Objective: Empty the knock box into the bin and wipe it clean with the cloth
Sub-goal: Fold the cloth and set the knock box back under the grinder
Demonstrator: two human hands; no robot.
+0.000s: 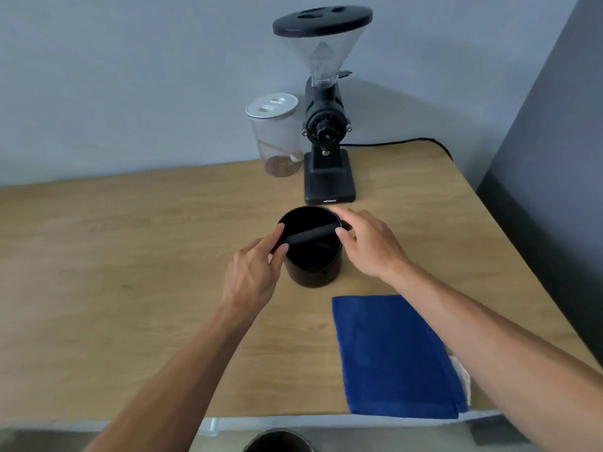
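Note:
A black round knock box [311, 269] stands upright on the wooden table [130, 256], with a dark bar [310, 237] across its open top. My left hand [254, 272] pinches the bar's left end between thumb and fingers. My right hand [368, 246] holds the bar's right end at the rim. A folded blue cloth [391, 357] lies flat on the table, near right of the box. The dark round rim of a bin [279, 440] shows below the table's front edge.
A black coffee grinder [326, 125] with a clear hopper stands behind the knock box. A glass jar [277, 138] with a white lid is to its left. The grinder's cable [408, 141] runs off the right edge. A grey wall stands behind.

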